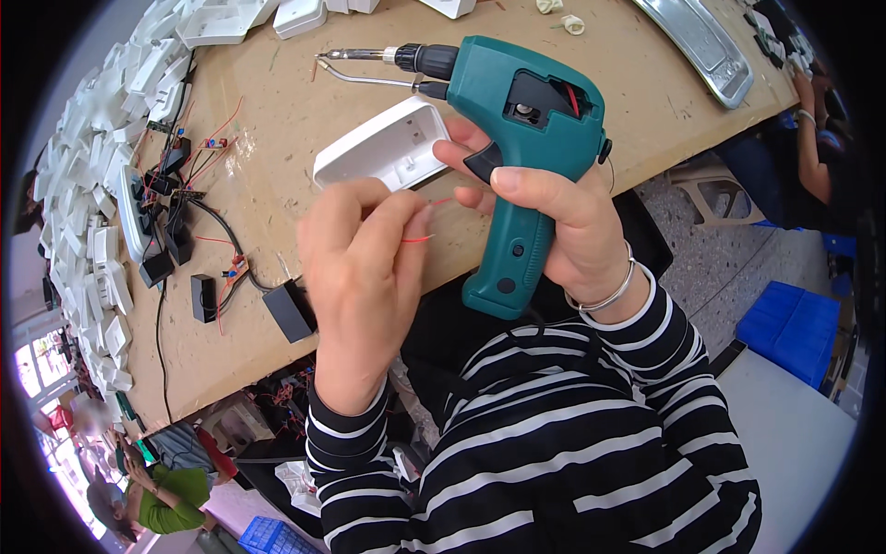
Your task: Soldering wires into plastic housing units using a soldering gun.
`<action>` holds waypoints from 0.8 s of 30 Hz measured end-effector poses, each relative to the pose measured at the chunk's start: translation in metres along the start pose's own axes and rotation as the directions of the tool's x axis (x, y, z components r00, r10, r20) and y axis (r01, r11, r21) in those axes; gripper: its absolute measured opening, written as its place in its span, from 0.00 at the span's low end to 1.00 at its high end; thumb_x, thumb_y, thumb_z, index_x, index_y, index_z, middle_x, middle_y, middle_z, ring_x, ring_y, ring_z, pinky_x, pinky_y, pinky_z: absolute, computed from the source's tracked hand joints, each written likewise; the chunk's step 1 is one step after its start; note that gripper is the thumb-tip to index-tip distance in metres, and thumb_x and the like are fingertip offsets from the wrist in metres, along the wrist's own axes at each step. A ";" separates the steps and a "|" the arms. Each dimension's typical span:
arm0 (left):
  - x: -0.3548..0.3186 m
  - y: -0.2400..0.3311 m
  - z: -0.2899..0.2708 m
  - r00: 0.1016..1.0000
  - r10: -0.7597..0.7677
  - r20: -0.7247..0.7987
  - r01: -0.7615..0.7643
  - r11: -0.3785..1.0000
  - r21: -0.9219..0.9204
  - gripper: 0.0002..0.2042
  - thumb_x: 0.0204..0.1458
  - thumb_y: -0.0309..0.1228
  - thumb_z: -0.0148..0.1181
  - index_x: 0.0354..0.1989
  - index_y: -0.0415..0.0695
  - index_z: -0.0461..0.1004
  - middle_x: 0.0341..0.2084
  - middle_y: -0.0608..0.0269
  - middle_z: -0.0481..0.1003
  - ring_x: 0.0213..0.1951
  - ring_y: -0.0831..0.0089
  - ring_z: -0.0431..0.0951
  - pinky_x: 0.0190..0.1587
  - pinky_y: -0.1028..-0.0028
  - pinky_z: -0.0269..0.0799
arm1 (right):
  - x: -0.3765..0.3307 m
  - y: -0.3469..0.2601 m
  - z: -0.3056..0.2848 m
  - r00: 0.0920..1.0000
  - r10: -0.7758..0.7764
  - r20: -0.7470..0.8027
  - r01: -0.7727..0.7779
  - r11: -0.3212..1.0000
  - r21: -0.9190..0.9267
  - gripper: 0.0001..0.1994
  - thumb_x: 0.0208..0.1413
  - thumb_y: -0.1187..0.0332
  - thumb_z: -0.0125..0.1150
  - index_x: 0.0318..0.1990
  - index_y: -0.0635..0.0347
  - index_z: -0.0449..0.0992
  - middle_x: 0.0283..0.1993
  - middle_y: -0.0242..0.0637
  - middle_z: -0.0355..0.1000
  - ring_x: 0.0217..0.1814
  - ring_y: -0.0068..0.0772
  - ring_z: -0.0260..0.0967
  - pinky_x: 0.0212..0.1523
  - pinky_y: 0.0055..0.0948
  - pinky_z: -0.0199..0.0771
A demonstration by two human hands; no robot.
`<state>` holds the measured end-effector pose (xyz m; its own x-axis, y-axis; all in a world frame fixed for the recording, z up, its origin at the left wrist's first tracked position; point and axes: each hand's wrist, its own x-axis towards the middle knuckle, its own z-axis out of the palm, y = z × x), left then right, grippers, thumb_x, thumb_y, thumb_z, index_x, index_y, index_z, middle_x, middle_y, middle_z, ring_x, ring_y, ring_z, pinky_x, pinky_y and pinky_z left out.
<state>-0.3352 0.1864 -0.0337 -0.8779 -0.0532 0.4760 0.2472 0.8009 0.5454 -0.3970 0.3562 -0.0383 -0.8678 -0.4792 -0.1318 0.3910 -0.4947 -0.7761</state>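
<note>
My right hand (580,220) is wrapped round the handle of a green soldering gun (480,92), its forefinger beside the black trigger. The metal tip and the thin solder feed tube point left over the table. A little to the left, my left hand (351,263) is closed in a pinch on a thin red wire (418,240). The wire's short end sticks out between thumb and fingers. Behind both hands a white plastic housing (383,152) lies on the table, its hollow side showing. The left hand partly covers its near edge.
A long pile of white plastic housings (88,198) lines the table's left side. Small circuit boards with red wires and black blocks (289,312) lie left of my hand. A metal tray (706,55) rests at the far right. Other people work beyond the table.
</note>
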 end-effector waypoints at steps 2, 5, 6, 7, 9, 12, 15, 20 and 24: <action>0.004 -0.004 -0.003 0.991 0.130 0.001 -0.128 0.970 0.205 0.06 0.43 0.22 0.65 0.31 0.43 0.77 0.28 0.64 0.71 0.32 0.68 0.72 0.37 0.70 0.62 | 0.000 0.001 -0.001 1.000 -0.019 -0.005 0.019 1.000 0.004 0.27 0.53 0.75 0.57 0.63 0.65 0.61 0.60 0.48 0.66 0.63 0.46 0.66 0.54 0.35 0.75; 0.006 -0.011 -0.008 0.989 0.147 -0.014 -0.139 0.959 0.248 0.07 0.39 0.24 0.67 0.30 0.43 0.78 0.32 0.64 0.71 0.36 0.67 0.71 0.43 0.66 0.60 | 0.000 -0.001 0.000 1.000 -0.003 -0.014 0.003 1.000 -0.002 0.28 0.53 0.76 0.57 0.63 0.64 0.61 0.60 0.48 0.66 0.63 0.45 0.66 0.54 0.35 0.75; 0.006 -0.013 -0.007 0.989 0.147 -0.012 -0.140 0.958 0.251 0.07 0.39 0.24 0.67 0.30 0.43 0.78 0.32 0.64 0.71 0.36 0.67 0.71 0.43 0.66 0.60 | -0.001 -0.001 0.001 1.000 -0.003 -0.013 0.003 1.000 0.001 0.28 0.53 0.76 0.57 0.63 0.64 0.61 0.60 0.48 0.66 0.63 0.45 0.66 0.54 0.35 0.75; 0.007 -0.016 -0.006 0.989 0.121 -0.087 -0.102 0.975 0.197 0.07 0.39 0.24 0.67 0.29 0.43 0.78 0.34 0.62 0.72 0.38 0.65 0.71 0.45 0.66 0.60 | -0.001 0.000 0.002 1.000 -0.006 -0.014 0.006 1.000 -0.003 0.27 0.53 0.76 0.57 0.63 0.64 0.61 0.60 0.48 0.66 0.63 0.45 0.66 0.53 0.35 0.75; 0.008 -0.020 -0.001 0.981 0.081 -0.176 -0.060 0.991 0.118 0.05 0.39 0.25 0.67 0.26 0.42 0.78 0.38 0.57 0.72 0.42 0.61 0.71 0.49 0.64 0.60 | 0.000 0.001 0.002 1.000 -0.008 -0.019 0.008 1.000 -0.007 0.27 0.53 0.76 0.57 0.63 0.64 0.61 0.60 0.47 0.66 0.63 0.44 0.66 0.53 0.34 0.75; 0.008 -0.017 0.006 0.982 0.074 -0.171 -0.041 0.981 0.188 0.05 0.39 0.25 0.67 0.27 0.42 0.78 0.40 0.56 0.73 0.43 0.60 0.72 0.49 0.64 0.61 | 0.001 0.002 0.000 1.000 0.004 -0.014 -0.004 1.000 -0.024 0.27 0.53 0.76 0.57 0.63 0.65 0.62 0.59 0.47 0.67 0.63 0.44 0.66 0.52 0.34 0.76; 0.008 -0.015 0.013 0.978 0.030 -0.207 0.012 0.981 0.196 0.05 0.39 0.25 0.67 0.27 0.41 0.79 0.41 0.55 0.73 0.45 0.59 0.71 0.49 0.64 0.62 | 0.001 0.003 0.000 1.000 -0.014 -0.018 0.013 0.999 -0.043 0.27 0.53 0.76 0.58 0.62 0.65 0.63 0.58 0.46 0.67 0.62 0.44 0.66 0.52 0.33 0.76; 0.013 -0.012 0.024 0.972 0.061 -0.229 0.012 0.952 0.305 0.05 0.39 0.25 0.65 0.26 0.41 0.79 0.41 0.56 0.73 0.43 0.58 0.71 0.48 0.62 0.63 | 0.000 0.002 0.001 0.999 -0.031 -0.011 0.030 0.998 -0.048 0.27 0.52 0.76 0.58 0.61 0.66 0.63 0.57 0.47 0.68 0.61 0.43 0.67 0.52 0.33 0.76; 0.015 -0.012 0.026 0.975 0.056 -0.214 0.027 0.929 0.368 0.04 0.40 0.25 0.64 0.26 0.41 0.79 0.40 0.58 0.73 0.42 0.57 0.71 0.46 0.62 0.65 | -0.008 -0.004 0.000 0.999 -0.027 -0.035 0.023 0.995 -0.097 0.27 0.52 0.76 0.56 0.62 0.66 0.62 0.58 0.48 0.68 0.60 0.44 0.68 0.51 0.33 0.76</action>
<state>-0.3622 0.1911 -0.0511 -0.7546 -0.1344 0.6423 0.0549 0.9624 0.2660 -0.3914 0.3619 -0.0345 -0.8882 -0.4399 -0.1325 0.3391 -0.4332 -0.8350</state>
